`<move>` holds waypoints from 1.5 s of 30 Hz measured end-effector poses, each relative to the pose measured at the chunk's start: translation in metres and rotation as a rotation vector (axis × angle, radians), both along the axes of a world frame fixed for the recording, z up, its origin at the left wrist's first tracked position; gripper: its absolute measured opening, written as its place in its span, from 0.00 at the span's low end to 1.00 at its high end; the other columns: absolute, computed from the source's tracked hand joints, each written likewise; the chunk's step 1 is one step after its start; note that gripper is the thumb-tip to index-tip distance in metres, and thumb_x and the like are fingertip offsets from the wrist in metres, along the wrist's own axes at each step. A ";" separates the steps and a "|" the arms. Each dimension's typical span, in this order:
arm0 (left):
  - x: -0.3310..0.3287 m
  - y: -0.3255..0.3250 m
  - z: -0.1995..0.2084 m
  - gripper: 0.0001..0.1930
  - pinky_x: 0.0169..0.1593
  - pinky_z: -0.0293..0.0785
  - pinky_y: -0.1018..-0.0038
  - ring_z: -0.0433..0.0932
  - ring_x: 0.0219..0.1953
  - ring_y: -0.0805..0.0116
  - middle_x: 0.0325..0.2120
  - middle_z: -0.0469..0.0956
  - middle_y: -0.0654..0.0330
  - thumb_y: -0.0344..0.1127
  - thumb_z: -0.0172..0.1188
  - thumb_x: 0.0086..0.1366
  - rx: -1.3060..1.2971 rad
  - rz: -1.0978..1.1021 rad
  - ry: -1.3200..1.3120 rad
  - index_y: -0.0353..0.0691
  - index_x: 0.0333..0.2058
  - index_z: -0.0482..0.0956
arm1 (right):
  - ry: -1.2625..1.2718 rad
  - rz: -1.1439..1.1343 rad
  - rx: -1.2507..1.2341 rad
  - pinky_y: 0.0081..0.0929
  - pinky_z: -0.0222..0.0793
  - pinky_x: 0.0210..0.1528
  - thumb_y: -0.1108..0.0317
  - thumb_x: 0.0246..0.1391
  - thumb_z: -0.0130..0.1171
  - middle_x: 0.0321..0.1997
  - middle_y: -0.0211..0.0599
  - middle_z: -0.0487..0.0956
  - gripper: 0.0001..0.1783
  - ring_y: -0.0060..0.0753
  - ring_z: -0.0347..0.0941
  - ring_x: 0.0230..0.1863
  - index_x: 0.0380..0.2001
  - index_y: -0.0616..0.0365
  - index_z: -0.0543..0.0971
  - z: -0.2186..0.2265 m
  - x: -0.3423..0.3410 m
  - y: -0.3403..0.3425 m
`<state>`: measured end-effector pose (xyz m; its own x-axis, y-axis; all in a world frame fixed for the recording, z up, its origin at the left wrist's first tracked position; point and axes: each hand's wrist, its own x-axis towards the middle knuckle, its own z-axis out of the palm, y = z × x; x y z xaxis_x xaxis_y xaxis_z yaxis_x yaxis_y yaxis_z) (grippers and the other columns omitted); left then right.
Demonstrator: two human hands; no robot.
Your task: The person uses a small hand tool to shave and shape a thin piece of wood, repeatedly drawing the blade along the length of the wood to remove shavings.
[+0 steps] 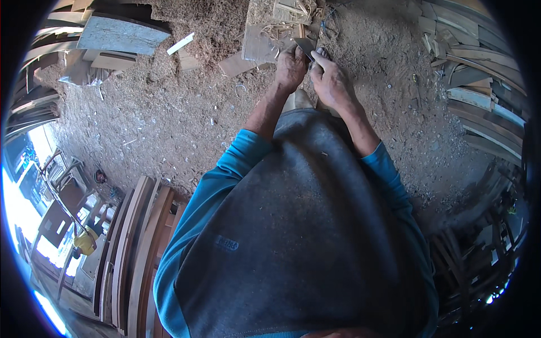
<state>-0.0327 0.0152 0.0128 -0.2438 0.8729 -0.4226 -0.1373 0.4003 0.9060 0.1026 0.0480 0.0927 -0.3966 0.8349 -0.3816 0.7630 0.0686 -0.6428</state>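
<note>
My left hand (291, 69) and my right hand (333, 80) are close together at the top centre, both arms stretched forward. Between them is a dark flat piece (305, 46) with straight edges, like a blade or thin plate. The left fingers curl closed at its near left edge. On its right side my right thumb and fingers press together. The undersides of both grips are hidden. Just beyond the hands, curled wood shavings (287, 32) lie on a pale board (255, 49).
Sawdust covers the ground (169, 118). Stacked boards (135, 248) stand at the lower left, and planks (484, 101) are piled along the right. A broad pale panel (119, 35) lies at the upper left, near a white strip (180, 44). Something yellow (85, 241) hangs at the far left.
</note>
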 end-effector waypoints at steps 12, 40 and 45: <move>-0.014 -0.003 -0.003 0.20 0.26 0.67 0.78 0.70 0.23 0.79 0.25 0.76 0.66 0.45 0.49 0.78 -0.065 -0.012 -0.183 0.34 0.51 0.79 | 0.016 -0.058 -0.136 0.40 0.74 0.59 0.60 0.64 0.52 0.49 0.63 0.82 0.26 0.54 0.81 0.51 0.59 0.66 0.77 -0.008 -0.022 0.049; 0.028 0.007 -0.124 0.09 0.32 0.75 0.58 0.78 0.26 0.54 0.24 0.79 0.50 0.36 0.56 0.65 0.031 -0.302 0.505 0.37 0.32 0.80 | 0.309 -0.161 -0.172 0.30 0.73 0.53 0.63 0.72 0.50 0.51 0.41 0.84 0.22 0.29 0.78 0.49 0.60 0.68 0.77 -0.027 0.018 -0.001; 0.028 0.007 -0.036 0.17 0.43 0.73 0.50 0.81 0.37 0.42 0.30 0.79 0.40 0.40 0.42 0.76 -0.096 0.024 0.092 0.32 0.47 0.74 | 0.244 -0.322 -0.499 0.20 0.53 0.26 0.66 0.67 0.47 0.28 0.23 0.65 0.30 0.17 0.58 0.27 0.70 0.63 0.68 -0.010 0.021 -0.014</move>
<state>-0.0048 0.0221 -0.0232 -0.3056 0.8230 -0.4788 -0.0658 0.4834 0.8729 0.1233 0.0336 0.0823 -0.2800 0.6720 -0.6856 0.5229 -0.4922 -0.6959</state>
